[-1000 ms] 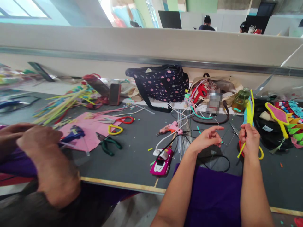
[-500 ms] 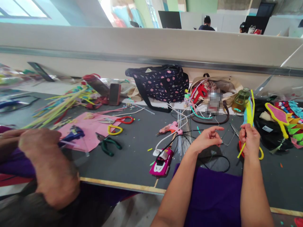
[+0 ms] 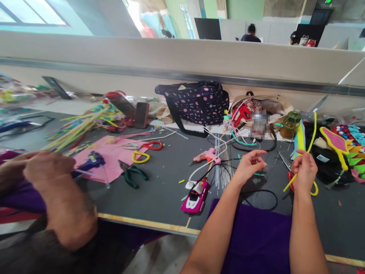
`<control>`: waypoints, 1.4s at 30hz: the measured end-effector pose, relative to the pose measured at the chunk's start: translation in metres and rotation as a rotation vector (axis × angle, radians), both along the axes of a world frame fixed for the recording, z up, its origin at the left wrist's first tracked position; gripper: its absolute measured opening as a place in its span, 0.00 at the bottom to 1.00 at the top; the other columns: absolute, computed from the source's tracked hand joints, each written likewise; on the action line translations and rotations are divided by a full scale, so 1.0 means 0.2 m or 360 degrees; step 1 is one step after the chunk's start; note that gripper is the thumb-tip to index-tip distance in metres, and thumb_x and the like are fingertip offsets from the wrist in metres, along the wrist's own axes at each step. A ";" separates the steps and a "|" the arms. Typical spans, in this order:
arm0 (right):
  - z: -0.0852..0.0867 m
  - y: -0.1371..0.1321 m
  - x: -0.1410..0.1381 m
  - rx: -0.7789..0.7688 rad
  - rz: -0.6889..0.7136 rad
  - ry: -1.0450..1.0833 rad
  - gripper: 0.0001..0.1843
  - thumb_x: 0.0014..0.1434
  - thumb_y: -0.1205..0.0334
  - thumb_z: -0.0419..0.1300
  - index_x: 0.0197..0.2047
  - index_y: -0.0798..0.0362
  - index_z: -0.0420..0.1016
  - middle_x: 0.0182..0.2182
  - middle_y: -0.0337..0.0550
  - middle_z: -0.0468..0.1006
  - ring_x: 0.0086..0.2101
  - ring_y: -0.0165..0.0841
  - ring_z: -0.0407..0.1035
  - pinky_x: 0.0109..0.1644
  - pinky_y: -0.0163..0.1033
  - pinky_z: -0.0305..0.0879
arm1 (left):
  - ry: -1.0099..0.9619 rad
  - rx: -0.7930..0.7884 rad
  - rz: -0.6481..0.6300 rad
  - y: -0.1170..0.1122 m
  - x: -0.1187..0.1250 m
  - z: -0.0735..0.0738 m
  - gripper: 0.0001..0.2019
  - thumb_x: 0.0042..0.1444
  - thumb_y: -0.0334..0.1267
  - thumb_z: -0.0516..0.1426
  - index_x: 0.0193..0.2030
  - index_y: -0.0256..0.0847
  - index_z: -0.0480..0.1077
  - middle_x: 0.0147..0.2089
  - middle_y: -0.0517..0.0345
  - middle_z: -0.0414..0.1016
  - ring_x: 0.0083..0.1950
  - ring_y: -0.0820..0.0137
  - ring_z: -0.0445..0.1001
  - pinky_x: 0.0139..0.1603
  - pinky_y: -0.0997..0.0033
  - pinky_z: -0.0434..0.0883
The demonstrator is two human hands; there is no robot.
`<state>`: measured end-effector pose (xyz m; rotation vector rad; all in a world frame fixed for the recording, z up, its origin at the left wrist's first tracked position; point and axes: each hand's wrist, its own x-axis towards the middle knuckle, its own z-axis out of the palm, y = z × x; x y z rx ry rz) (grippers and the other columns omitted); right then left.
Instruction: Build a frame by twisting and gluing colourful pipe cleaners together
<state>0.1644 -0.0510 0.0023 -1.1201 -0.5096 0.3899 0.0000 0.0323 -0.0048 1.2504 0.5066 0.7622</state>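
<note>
1 yel. strip [image 3: 313, 133], rt hand [image 3: 305, 169]

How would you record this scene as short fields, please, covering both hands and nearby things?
Left hand: partly curled; whether it holds anything is unclear
Right hand: gripping yellow stem
Near right hand: scissors
Left of left hand: pink glue gun, power strip
Back: dotted bag, bottle
Far left: co-worker's hand, blue glue gun

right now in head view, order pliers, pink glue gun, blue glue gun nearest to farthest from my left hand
1. Pink glue gun, left of your left hand
2. Pliers, farther left
3. Blue glue gun, beyond the pliers
</note>
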 end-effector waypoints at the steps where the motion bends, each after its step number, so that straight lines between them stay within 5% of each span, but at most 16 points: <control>1: 0.00 0.00 0.00 0.0016 -0.0023 -0.0014 0.21 0.58 0.44 0.59 0.36 0.55 0.75 0.17 0.30 0.63 0.15 0.20 0.52 0.17 0.27 0.46 | -0.0016 0.0018 0.0057 0.00 0.01 0.00 0.22 0.46 0.36 0.64 0.49 0.35 0.70 0.28 0.62 0.71 0.29 0.75 0.71 0.33 0.75 0.64; 4: 0.02 -0.01 -0.01 0.0056 -0.0040 -0.0050 0.18 0.57 0.47 0.61 0.34 0.56 0.77 0.20 0.33 0.66 0.19 0.21 0.58 0.20 0.28 0.52 | -0.0068 0.0075 0.0210 0.01 0.02 -0.02 0.21 0.46 0.36 0.64 0.48 0.36 0.70 0.27 0.63 0.70 0.29 0.76 0.70 0.33 0.75 0.64; 11: 0.12 -0.10 -0.08 0.0215 -0.0052 -0.0238 0.19 0.60 0.48 0.57 0.40 0.56 0.77 0.18 0.36 0.68 0.15 0.21 0.52 0.18 0.29 0.43 | -0.0115 0.0039 0.0398 0.01 0.02 -0.02 0.19 0.46 0.41 0.65 0.46 0.37 0.71 0.28 0.63 0.70 0.29 0.75 0.70 0.35 0.73 0.67; 15: 0.15 -0.12 -0.11 0.0329 -0.0259 -0.0251 0.13 0.57 0.52 0.61 0.36 0.55 0.76 0.21 0.38 0.71 0.18 0.24 0.60 0.20 0.31 0.52 | -0.0149 -0.0056 0.0400 0.00 0.02 0.00 0.19 0.44 0.41 0.66 0.43 0.36 0.73 0.29 0.62 0.70 0.29 0.75 0.71 0.36 0.72 0.69; 20: 0.14 -0.12 -0.05 0.0477 -0.0195 -0.0161 0.11 0.51 0.55 0.67 0.29 0.55 0.76 0.29 0.41 0.73 0.28 0.29 0.67 0.31 0.37 0.64 | -0.0112 -0.0076 0.0403 -0.02 0.03 0.01 0.17 0.44 0.41 0.67 0.40 0.36 0.74 0.28 0.60 0.72 0.29 0.75 0.71 0.35 0.72 0.69; 28: 0.13 -0.14 -0.01 0.0386 0.0466 0.0255 0.13 0.48 0.55 0.70 0.27 0.55 0.74 0.16 0.31 0.58 0.19 0.22 0.54 0.21 0.29 0.49 | -0.0009 -0.0057 0.0364 -0.02 0.03 -0.01 0.15 0.43 0.41 0.67 0.36 0.36 0.75 0.28 0.60 0.73 0.29 0.74 0.71 0.35 0.72 0.68; 38: 0.10 -0.06 -0.06 0.0236 0.0469 0.0315 0.13 0.47 0.56 0.70 0.30 0.55 0.75 0.21 0.34 0.65 0.21 0.22 0.57 0.21 0.28 0.51 | -0.0046 -0.0245 0.0153 -0.05 0.07 -0.03 0.15 0.39 0.41 0.69 0.32 0.34 0.74 0.26 0.59 0.74 0.27 0.75 0.71 0.31 0.74 0.67; 42: 0.09 -0.04 -0.06 0.0228 0.0289 0.0236 0.13 0.48 0.55 0.69 0.30 0.55 0.75 0.23 0.35 0.67 0.22 0.22 0.58 0.21 0.28 0.51 | -0.0019 -0.0264 0.0118 -0.06 0.08 -0.04 0.16 0.39 0.41 0.69 0.32 0.34 0.74 0.26 0.59 0.73 0.26 0.75 0.71 0.29 0.75 0.66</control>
